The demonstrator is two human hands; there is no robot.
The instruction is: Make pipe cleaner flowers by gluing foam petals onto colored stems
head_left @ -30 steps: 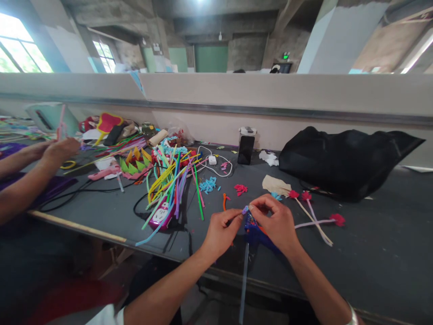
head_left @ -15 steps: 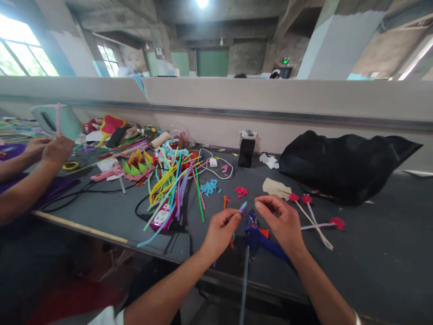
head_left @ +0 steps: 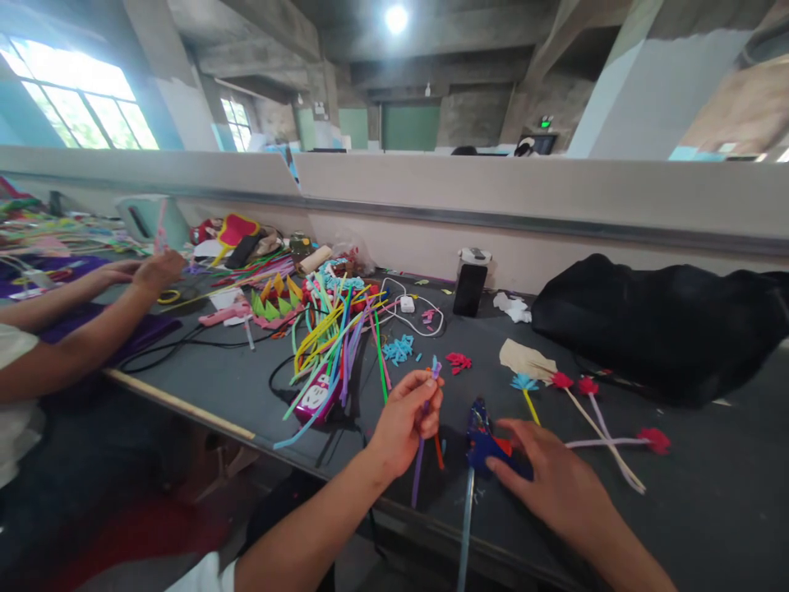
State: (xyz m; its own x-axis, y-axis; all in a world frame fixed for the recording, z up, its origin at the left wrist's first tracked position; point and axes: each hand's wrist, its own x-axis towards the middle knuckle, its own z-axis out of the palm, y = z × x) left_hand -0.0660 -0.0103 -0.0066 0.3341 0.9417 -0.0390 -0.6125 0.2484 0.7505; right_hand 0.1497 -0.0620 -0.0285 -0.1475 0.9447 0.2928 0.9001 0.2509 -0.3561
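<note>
My left hand [head_left: 403, 415] is closed round a purple pipe cleaner [head_left: 420, 448], held upright above the dark table [head_left: 228, 386]; its top end sticks out between my fingertips. My right hand [head_left: 551, 481] rests on the handle of a blue hot glue gun [head_left: 477, 427] lying on the table, fingers curled over it. A glue stick [head_left: 463, 534] juts from the gun's back toward me. An orange piece [head_left: 438, 452] lies beside the gun.
A heap of coloured pipe cleaners [head_left: 336, 333] covers a pink power strip [head_left: 314, 399] to the left. Finished flower stems [head_left: 585, 415] lie at right before a black bag [head_left: 659, 325]. A phone [head_left: 468, 288] stands at the wall. Another person's arms [head_left: 80, 329] work at far left.
My hands have parted: the right one dropped from the pipe cleaner's tip onto the glue gun, while the left kept the pipe cleaner and lifted it slightly. The view shifted left.
</note>
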